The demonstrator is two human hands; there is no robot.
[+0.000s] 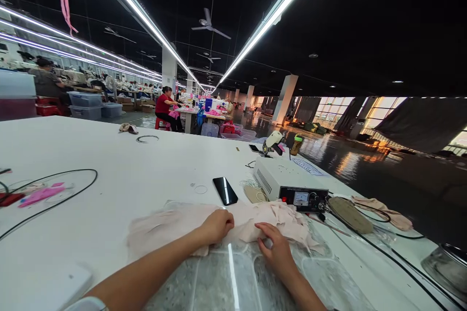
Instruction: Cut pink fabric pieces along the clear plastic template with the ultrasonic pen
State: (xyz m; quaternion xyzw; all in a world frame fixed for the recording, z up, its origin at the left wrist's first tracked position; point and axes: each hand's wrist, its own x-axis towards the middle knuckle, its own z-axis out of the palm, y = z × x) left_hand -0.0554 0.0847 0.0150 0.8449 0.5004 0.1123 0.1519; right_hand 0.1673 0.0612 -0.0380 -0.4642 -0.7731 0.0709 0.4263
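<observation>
Pale pink fabric [266, 216] lies crumpled across a clear, mottled mat [229, 277] in front of me. My left hand [219, 226] rests on its middle with curled fingers, closed on the cloth; the fingertips are partly hidden. Just to the right, my right hand [275, 245] touches the near edge of the same fabric. A gap shows between its thumb and fingers, so it is open. Beyond the cloth lies a black phone [225, 191].
A white power box [292, 180] with a dial stands at the right, trailing black cables [386, 248]. A glass jar [447, 272] sits at the right edge. Pink scraps [42, 195] lie left on the white table [109, 155]. A person in red [166, 104] sits farther off.
</observation>
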